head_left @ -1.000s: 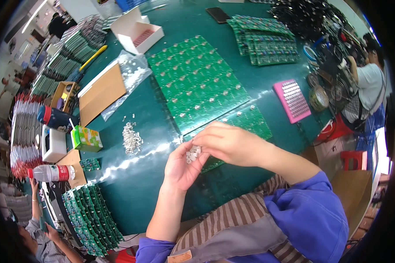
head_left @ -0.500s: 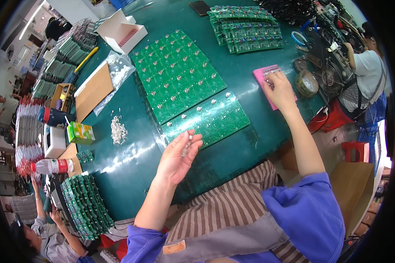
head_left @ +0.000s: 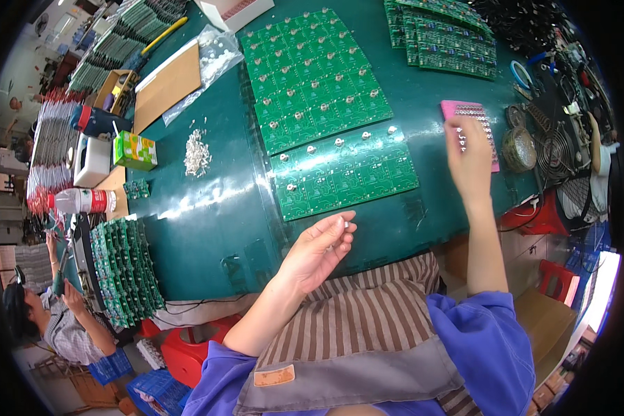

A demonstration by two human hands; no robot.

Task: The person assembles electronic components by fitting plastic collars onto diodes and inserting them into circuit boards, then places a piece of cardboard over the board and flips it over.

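My left hand, palm up with curled fingers, holds small white pieces near its fingertips, just off the near edge of a green circuit board. That board carries a row of small round metal parts along its far edge, plus one in the row below. At the right, my right hand reaches over a pink foam block set with rows of small metal parts. Its fingers bend down onto the foam; whatever lies between the fingertips is hidden. Beyond the near board lie several similar boards with metal parts fitted.
Loose white pieces lie heaped on the green table. Left of them stand a juice carton, a bottle and stacked boards. Finished-looking boards lie at far right, near a round tin. A co-worker sits at left.
The view has shifted, so the table sits higher in the picture. My left hand has drawn back off the near board, uncovering its left part. My right hand remains at the pink foam.
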